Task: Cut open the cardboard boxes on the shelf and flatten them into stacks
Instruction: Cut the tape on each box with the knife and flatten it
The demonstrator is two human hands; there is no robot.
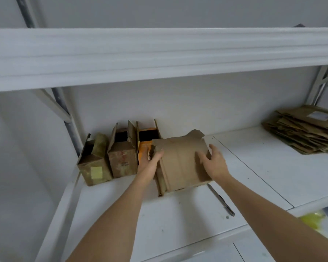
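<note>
**Both hands on a half-flattened box**

While the collapsed cardboard box lies on the white shelf, both hands bear on it. On the box's left edge, the left hand has its fingers laid over the torn upper corner, fairly straight; whether the thumb hooks under the edge cannot be told. Over on the box's right side, the right hand lies with fingers spread and slightly bent over the top panel and the far edge, pressing rather than clearly gripping.

Just left of the left hand stand three upright boxes with their top flaps open: an orange-fronted box touching the hand's side, then a brown box, then a box with a yellow label furthest left.

Near the right forearm, toward the person, a slim knife or pen-like tool lies on the shelf. Well off to the right of the right hand sits a stack of flattened cardboard.
</note>
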